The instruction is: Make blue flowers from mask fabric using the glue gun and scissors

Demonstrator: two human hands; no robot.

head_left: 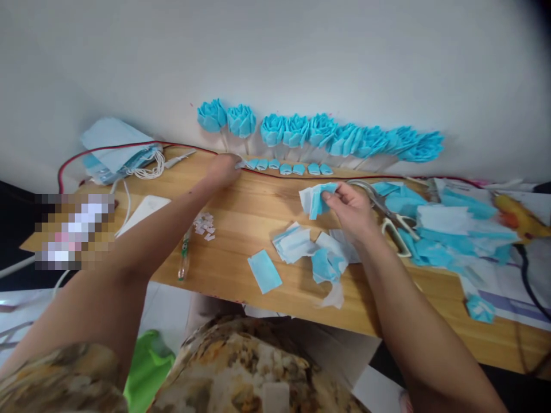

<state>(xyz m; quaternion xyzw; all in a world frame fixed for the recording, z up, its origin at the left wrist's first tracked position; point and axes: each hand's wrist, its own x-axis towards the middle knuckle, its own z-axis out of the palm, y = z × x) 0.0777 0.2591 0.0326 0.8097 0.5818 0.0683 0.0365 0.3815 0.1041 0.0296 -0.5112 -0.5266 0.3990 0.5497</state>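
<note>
My left hand [224, 168] reaches to the far edge of the wooden table [241, 218] and pinches the leftmost of a row of small folded blue pieces [288, 167]. My right hand [350, 209] holds a bunch of cut blue and white fabric pieces [316, 198] between thumb and fingers, above the table's middle. A row of blue fabric roses on white stems [318, 135] leans against the white wall behind. Loose cut pieces [297, 244] lie below my right hand, with a single blue rectangle [264, 271] nearer the front edge.
Scissors [390, 215] lie right of my right hand on a heap of blue scraps [447, 229]. A yellow glue gun [519, 217] sits far right. Face masks [118, 152] are stacked at the back left, a red cable [107, 148] runs along the wall, a pen [185, 258] lies near small white bits.
</note>
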